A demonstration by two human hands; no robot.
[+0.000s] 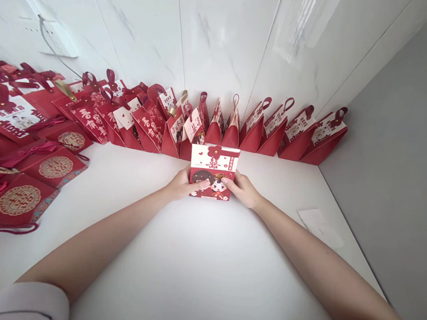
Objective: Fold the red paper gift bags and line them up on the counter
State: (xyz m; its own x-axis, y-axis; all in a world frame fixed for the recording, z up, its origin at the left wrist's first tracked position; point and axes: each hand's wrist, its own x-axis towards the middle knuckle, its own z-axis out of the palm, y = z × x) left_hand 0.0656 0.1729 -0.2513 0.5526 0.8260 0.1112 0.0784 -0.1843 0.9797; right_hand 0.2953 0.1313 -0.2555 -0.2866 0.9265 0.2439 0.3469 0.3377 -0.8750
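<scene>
A small red and white gift bag [213, 167] with cartoon figures on its front stands on the white table [197, 258], just in front of the row of bags. My left hand [184, 182] grips its left side, thumb across the front. My right hand [243, 188] grips its right side in the same way. Both arms reach forward from the near edge.
A row of several red gift bags [261, 129] with ribbon handles lines the marble wall. More red bags lie flat in a pile at the left [29, 164]. A white paper sheet [320, 226] lies near the table's right edge. A grey floor lies beyond.
</scene>
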